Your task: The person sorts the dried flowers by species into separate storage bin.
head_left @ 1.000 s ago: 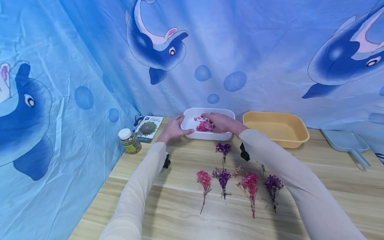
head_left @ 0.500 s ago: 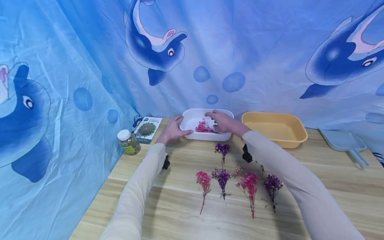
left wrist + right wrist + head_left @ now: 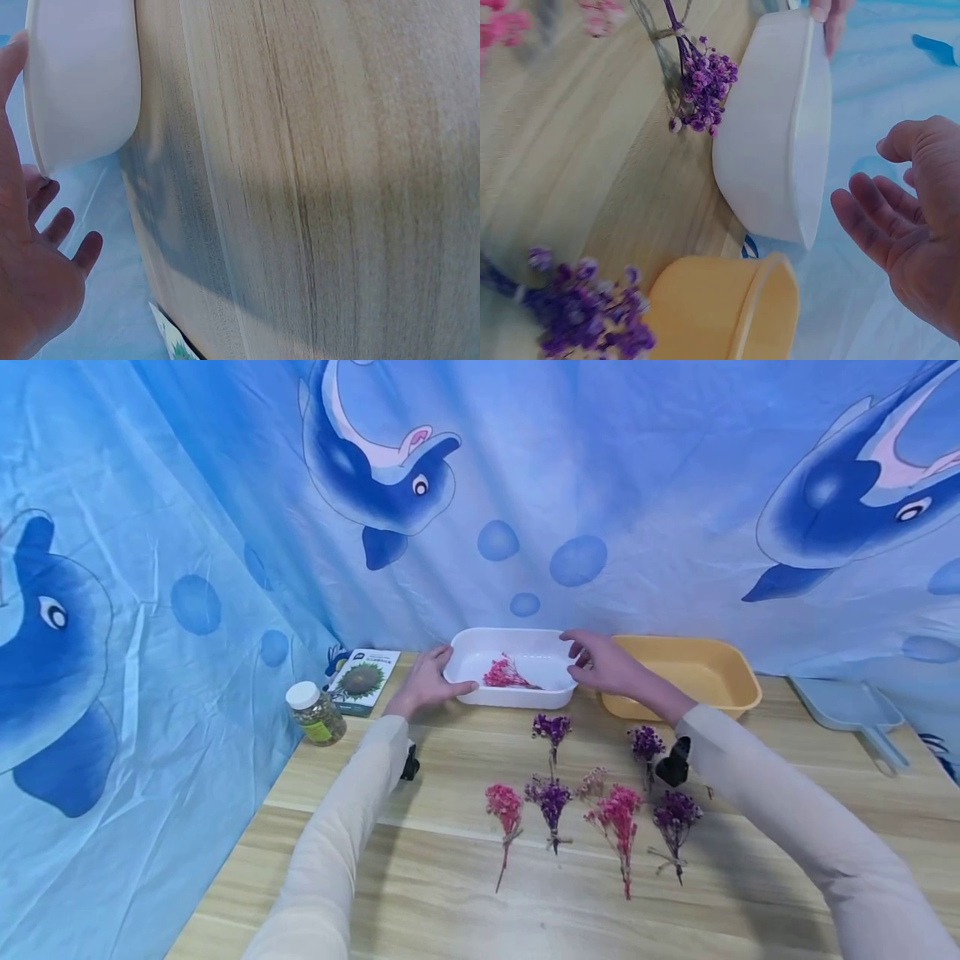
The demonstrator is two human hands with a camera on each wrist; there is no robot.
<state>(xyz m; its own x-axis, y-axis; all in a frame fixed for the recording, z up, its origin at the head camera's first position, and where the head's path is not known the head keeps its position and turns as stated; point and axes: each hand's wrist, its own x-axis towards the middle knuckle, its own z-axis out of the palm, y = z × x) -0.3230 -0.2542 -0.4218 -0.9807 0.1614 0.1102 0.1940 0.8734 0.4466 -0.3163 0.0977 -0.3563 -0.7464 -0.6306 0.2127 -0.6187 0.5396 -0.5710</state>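
A white plastic basin [image 3: 517, 697] stands at the back of the table, with one pink dried-flower bunch [image 3: 504, 672] lying inside. My left hand [image 3: 431, 681] holds the basin's left end, thumb at the front rim; in the left wrist view a fingertip meets the rim. My right hand [image 3: 611, 667] is over the basin's right end with nothing in it, fingers loosely bent and apart from the rim in the right wrist view. In front lie a purple bunch [image 3: 552, 728], another purple bunch [image 3: 647, 743] near my right wrist, and pink bunches such as this one [image 3: 504, 806].
A yellow basin [image 3: 712, 681] stands right of the white one, partly behind my right hand. Further right lies a blue-grey dustpan [image 3: 847, 703]. At left are a lidded jar [image 3: 317, 714] and a sunflower-pictured packet [image 3: 363, 681]. A dolphin-printed curtain [image 3: 517, 485] hangs behind.
My right hand has let go of the pink bunch inside the white basin and moved up and right to the basin's right end. The left hand has stayed at the left end.
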